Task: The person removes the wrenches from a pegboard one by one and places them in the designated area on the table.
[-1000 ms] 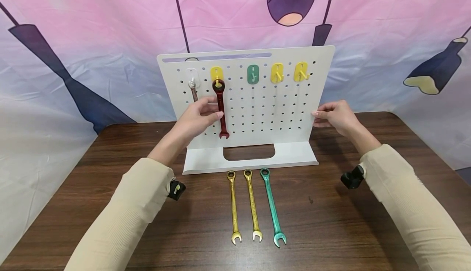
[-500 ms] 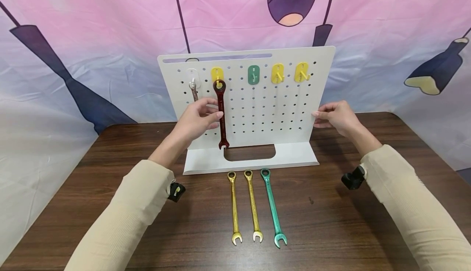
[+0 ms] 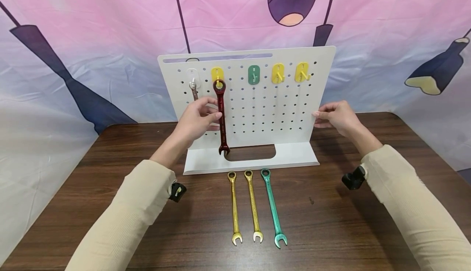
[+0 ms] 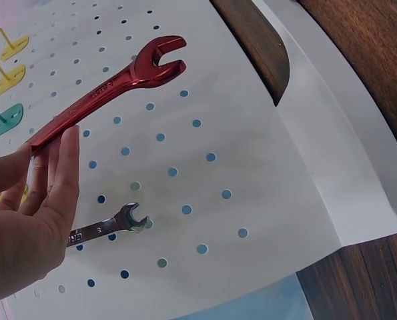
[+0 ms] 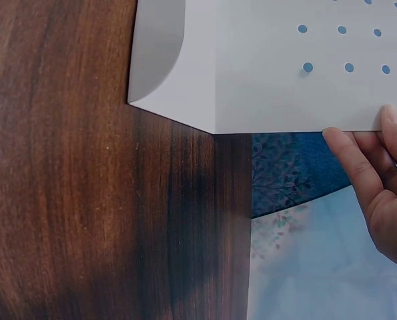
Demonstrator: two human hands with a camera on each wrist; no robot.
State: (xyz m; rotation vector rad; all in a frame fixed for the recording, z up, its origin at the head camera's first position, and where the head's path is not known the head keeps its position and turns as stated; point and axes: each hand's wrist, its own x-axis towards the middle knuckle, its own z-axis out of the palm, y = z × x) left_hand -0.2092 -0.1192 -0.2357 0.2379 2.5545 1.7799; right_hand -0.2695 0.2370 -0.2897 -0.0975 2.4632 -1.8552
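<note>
My left hand pinches a red combination wrench between thumb and fingers, partway along its shank. The wrench's ring end overlaps the left yellow hook in the head view; its open end points down, tilted out from the white pegboard. In the left wrist view the red wrench stands off the board's face. A silver wrench hangs from the white hook, partly hidden behind my left hand. My right hand grips the pegboard's right edge, thumb in front.
Two gold wrenches and a green wrench lie on the wooden table before the pegboard's base. A green hook and two yellow hooks carry nothing. A patterned cloth hangs behind.
The red wrench's open end has moved down and outward from the pegboard while its ring end stays by the left yellow hook. My right hand has kept its place on the edge.
</note>
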